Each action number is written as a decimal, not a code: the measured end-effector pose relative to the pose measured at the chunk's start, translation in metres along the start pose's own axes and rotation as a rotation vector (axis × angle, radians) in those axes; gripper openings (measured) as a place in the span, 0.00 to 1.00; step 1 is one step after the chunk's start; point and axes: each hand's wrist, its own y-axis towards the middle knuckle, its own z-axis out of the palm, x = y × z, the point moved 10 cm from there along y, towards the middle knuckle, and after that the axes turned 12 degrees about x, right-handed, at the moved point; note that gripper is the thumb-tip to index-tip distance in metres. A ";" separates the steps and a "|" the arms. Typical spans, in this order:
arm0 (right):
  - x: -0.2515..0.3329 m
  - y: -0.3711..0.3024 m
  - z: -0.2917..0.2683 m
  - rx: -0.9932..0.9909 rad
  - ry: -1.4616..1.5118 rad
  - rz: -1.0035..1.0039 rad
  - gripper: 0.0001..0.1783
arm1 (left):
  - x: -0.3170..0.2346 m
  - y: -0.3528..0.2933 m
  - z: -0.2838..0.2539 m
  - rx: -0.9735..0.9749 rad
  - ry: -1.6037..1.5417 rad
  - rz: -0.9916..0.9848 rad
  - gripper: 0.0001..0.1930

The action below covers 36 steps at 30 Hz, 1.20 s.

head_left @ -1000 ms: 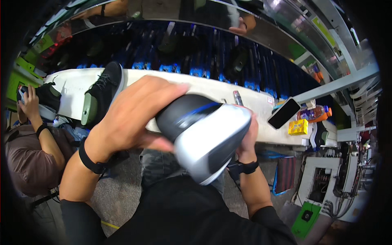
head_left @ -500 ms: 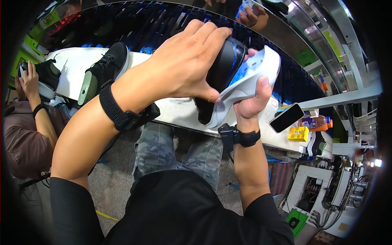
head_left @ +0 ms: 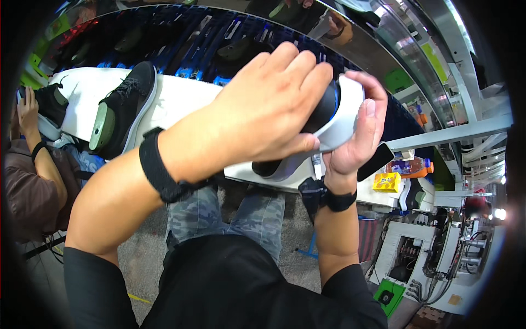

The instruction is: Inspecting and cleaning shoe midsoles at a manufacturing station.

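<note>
My left hand [head_left: 276, 107] is wrapped over a black shoe upper [head_left: 323, 114], its thumb pressing near the edge where upper and sole meet. My right hand [head_left: 359, 134] grips a white shoe sole [head_left: 346, 118] from its outer side, with fingers round its far end and thumb along it. Sole and upper lie against each other, tilted above the bench; most of the upper is hidden behind my left hand. A finished-looking black shoe [head_left: 134, 96] with a green block [head_left: 102, 127] in its heel opening rests to the left.
The white bench [head_left: 181, 96] runs across in front of me, with a dark conveyor [head_left: 175, 44] behind it. At right are a phone [head_left: 377, 162], a yellow box [head_left: 387, 182] and an orange bottle [head_left: 416, 167]. A co-worker's hand [head_left: 27, 112] holds another shoe at far left.
The sole has closed up against the upper; its blue inner face, visible before, is now hidden. My left hand has shifted lower and slightly right, and the whole view has turned a little.
</note>
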 end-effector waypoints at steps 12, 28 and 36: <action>0.021 -0.012 -0.014 0.049 -0.076 -0.046 0.19 | -0.021 0.002 0.001 0.027 -0.008 -0.028 0.44; -0.001 -0.023 -0.019 0.135 -0.241 0.129 0.36 | -0.016 0.029 0.024 -0.001 0.231 0.020 0.42; -0.043 -0.034 -0.028 0.019 -0.233 0.216 0.38 | 0.011 0.046 0.036 0.087 0.208 -0.023 0.43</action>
